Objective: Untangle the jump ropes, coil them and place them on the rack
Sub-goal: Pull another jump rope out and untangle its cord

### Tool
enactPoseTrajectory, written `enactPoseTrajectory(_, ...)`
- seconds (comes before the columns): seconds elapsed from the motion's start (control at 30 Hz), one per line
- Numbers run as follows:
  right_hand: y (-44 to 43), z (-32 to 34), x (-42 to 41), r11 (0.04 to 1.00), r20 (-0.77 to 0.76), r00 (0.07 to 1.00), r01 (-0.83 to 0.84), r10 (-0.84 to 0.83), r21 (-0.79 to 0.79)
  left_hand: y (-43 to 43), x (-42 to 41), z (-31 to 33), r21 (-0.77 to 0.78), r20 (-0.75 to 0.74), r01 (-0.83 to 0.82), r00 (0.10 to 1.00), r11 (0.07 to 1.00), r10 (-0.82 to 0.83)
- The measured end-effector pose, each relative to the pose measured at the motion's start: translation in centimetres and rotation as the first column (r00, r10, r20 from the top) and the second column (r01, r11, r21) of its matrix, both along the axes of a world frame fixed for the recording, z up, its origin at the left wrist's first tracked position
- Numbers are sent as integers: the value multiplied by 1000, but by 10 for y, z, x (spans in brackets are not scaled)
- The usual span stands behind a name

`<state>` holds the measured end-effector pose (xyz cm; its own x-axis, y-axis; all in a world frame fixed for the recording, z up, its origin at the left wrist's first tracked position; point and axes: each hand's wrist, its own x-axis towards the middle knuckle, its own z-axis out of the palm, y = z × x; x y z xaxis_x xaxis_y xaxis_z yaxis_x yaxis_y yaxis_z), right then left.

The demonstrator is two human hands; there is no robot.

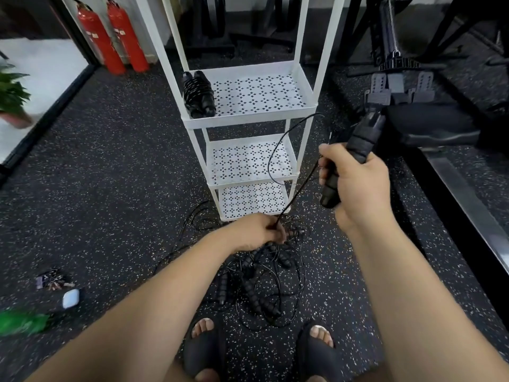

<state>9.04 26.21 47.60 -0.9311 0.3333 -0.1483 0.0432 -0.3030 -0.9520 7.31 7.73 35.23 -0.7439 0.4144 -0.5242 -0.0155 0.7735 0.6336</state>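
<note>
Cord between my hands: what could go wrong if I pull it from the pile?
Pulling the cord that the left hand pinches may tighten knots in the tangled pile. Its loop hangs close to the rack and could snag a corner. Loops lie by the sandals: a trip hazard.

Fire extinguishers [96, 37] (two, red), potted plant [11, 97].

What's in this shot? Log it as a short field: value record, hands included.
right hand: grips black rope handles, raised beside the rack
left hand: pinches the thin cord just above the pile
floor: tangled ropes lie in front of the person's feet
rack: white, three perforated shelves visible
top shelf: one coiled rope at its left edge
lower shelves: no ropes seen
</note>
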Motion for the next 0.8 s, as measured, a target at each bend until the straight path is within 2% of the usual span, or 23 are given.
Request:
enactPoseTrajectory(0.17,12,7,-5,990,-33,995,88,-92,-107,-13,-3,-13,-117,-49,-9,999,993,3)
enactPoseTrajectory(0.4,23,10,-4,968,-13,992,120,-126,-218,-27,-9,-6,-118,-168,-47,985,992,26)
enactPoseTrajectory(0.53,26,8,-5,956,13,992,123,-124,-266,-27,-9,20,-38,-191,-50,981,998,42)
enactPoseTrajectory(0.8,7,-10,0,958,120,991,91,-61,-271,-26,-6,78,217,-274,-135,942,967,193)
